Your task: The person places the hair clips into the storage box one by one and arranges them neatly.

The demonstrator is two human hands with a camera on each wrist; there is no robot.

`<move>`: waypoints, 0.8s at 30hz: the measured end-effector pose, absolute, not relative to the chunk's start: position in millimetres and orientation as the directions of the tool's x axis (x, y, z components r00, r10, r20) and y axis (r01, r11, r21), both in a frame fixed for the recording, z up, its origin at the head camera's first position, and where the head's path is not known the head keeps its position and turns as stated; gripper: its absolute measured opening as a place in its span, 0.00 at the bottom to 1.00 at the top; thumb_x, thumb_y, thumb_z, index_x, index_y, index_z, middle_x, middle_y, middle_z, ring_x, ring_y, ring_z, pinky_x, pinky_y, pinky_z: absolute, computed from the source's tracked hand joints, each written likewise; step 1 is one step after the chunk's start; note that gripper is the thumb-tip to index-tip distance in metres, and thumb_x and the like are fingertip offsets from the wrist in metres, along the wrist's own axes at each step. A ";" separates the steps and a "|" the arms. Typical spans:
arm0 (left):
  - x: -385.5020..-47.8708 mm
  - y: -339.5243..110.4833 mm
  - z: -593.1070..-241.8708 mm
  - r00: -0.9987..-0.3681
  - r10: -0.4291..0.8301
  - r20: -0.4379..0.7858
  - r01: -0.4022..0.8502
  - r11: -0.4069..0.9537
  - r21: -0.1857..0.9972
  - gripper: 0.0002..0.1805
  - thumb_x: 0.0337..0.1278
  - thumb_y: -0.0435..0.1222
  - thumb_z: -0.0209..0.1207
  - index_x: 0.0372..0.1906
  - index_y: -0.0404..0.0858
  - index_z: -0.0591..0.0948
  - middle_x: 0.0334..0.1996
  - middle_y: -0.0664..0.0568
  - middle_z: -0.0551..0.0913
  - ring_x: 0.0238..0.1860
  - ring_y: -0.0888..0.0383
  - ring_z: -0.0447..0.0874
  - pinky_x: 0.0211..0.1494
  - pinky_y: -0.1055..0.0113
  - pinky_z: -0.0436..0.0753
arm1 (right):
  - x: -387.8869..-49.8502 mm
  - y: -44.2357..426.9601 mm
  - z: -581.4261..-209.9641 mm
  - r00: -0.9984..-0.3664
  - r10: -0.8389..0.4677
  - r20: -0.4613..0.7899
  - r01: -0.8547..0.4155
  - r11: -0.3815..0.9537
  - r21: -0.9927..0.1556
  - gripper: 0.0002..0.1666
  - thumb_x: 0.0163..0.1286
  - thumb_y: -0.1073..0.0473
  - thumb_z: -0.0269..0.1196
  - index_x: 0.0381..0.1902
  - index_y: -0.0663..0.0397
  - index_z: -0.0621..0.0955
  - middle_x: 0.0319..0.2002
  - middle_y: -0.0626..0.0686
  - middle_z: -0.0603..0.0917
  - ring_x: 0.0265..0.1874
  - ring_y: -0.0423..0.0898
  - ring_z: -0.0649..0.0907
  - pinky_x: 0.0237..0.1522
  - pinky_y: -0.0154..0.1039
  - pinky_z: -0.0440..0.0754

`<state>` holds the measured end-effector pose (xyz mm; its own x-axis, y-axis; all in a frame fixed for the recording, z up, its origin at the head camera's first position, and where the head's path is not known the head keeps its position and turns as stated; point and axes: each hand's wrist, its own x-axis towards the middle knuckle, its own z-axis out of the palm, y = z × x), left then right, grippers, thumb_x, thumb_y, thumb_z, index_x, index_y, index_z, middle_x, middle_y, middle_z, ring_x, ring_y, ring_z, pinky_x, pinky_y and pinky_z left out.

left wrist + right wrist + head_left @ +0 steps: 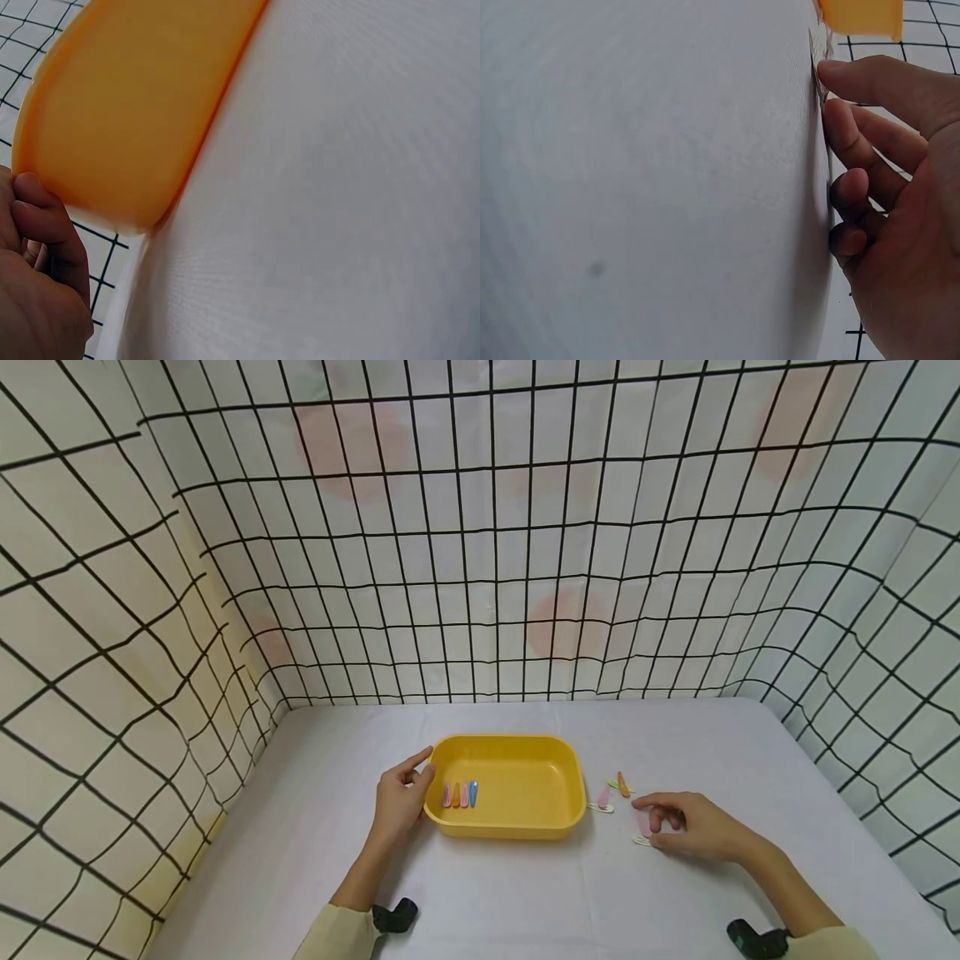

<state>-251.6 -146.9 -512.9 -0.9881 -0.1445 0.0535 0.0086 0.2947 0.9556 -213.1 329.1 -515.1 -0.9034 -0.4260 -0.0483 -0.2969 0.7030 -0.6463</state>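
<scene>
A yellow tray (517,832) sits on the white-covered table. Inside, at its left, several small hair clips (456,795) in pink, orange and blue stand in a row. My left hand (399,797) holds the tray's left rim; the left wrist view shows bent fingers against the outer wall (112,112). Right of the tray, my right hand (693,828) reaches down over a pink hair clip (645,822) and a white hair clip (641,841). Its thumb and forefinger are apart, with the thumb touching a clip (819,45) in the right wrist view.
Just right of the tray lie more loose hair clips: an orange one (623,784) across a green one, and a pink one (603,796) by a white one (601,808). Black wire grid (495,552) panels stand around the table's back and sides.
</scene>
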 end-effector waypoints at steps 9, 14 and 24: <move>-250.8 -146.7 -512.4 -0.989 -0.149 0.022 -0.024 0.304 0.952 0.20 0.70 0.44 0.63 0.65 0.55 0.83 0.27 0.49 0.75 0.11 0.58 0.68 0.15 0.73 0.74 | -211.2 326.8 -518.7 -0.936 -0.351 0.019 -0.284 0.722 -0.631 0.33 0.57 0.44 0.78 0.56 0.52 0.84 0.30 0.40 0.81 0.29 0.35 0.73 0.32 0.31 0.71; -251.1 -146.7 -512.2 -0.989 -0.146 0.022 -0.023 0.300 0.954 0.20 0.70 0.44 0.63 0.64 0.54 0.83 0.26 0.48 0.75 0.11 0.58 0.68 0.15 0.73 0.74 | -211.1 325.6 -520.8 -0.950 -0.312 0.034 -0.266 0.744 -0.612 0.31 0.55 0.44 0.79 0.54 0.51 0.85 0.29 0.40 0.80 0.28 0.35 0.73 0.31 0.31 0.71; -251.0 -149.6 -513.9 -0.992 -0.107 0.065 0.034 0.264 0.964 0.21 0.70 0.42 0.63 0.66 0.52 0.82 0.22 0.51 0.75 0.08 0.62 0.66 0.12 0.72 0.72 | -207.1 317.4 -517.7 -0.966 -0.257 0.026 -0.219 0.762 -0.610 0.30 0.54 0.45 0.80 0.51 0.52 0.85 0.28 0.41 0.79 0.27 0.35 0.71 0.30 0.31 0.68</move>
